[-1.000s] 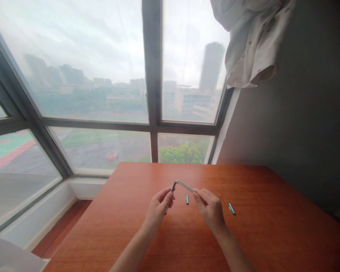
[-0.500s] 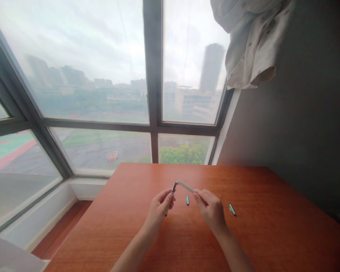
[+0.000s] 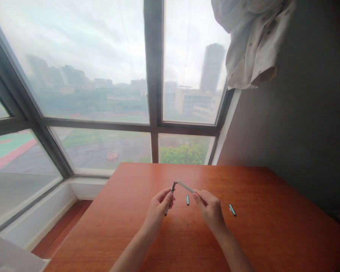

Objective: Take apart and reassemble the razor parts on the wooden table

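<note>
Above the orange-brown wooden table (image 3: 257,234), my left hand (image 3: 158,209) pinches a thin dark pen body (image 3: 169,198) that slants up to its tip. My right hand (image 3: 210,209) is closed on a white tube-shaped pen part (image 3: 185,186). The two parts meet at an angle above the table, forming a peak between my hands. A small teal pen piece (image 3: 187,199) lies on the table between my hands. A second teal piece (image 3: 232,210) lies to the right of my right hand.
The table stands in a corner, with a large dark-framed window (image 3: 153,113) behind it and a grey wall (image 3: 300,113) on the right. A bunched pale curtain (image 3: 252,41) hangs at the upper right. A white sill (image 3: 53,215) runs along the left.
</note>
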Available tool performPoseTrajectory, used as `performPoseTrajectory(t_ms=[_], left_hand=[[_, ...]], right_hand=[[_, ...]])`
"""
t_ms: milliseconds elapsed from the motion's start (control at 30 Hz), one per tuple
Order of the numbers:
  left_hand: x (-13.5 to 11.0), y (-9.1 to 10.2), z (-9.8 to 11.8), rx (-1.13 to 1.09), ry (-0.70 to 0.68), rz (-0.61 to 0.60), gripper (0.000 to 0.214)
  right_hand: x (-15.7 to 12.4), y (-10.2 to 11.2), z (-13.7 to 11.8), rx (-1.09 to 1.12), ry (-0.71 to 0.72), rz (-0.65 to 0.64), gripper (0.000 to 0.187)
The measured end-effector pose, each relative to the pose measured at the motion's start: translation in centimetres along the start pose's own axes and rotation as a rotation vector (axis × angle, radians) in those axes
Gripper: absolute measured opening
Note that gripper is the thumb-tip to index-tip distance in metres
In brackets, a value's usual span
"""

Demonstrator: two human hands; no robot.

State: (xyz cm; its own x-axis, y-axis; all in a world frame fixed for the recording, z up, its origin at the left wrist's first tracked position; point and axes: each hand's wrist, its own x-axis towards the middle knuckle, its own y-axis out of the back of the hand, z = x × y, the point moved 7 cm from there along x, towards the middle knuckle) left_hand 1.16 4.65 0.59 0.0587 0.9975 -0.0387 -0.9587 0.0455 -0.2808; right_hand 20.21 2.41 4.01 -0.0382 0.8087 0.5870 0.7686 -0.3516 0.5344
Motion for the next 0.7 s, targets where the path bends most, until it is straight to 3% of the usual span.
performPoseTrajectory(t_ms=[700], left_hand=[[0.02, 0.12, 0.28, 0.018, -0.012, 0.009, 0.047]], right_hand=[[0.01, 0.03, -0.37, 0.016, 0.000, 0.000, 0.039]])
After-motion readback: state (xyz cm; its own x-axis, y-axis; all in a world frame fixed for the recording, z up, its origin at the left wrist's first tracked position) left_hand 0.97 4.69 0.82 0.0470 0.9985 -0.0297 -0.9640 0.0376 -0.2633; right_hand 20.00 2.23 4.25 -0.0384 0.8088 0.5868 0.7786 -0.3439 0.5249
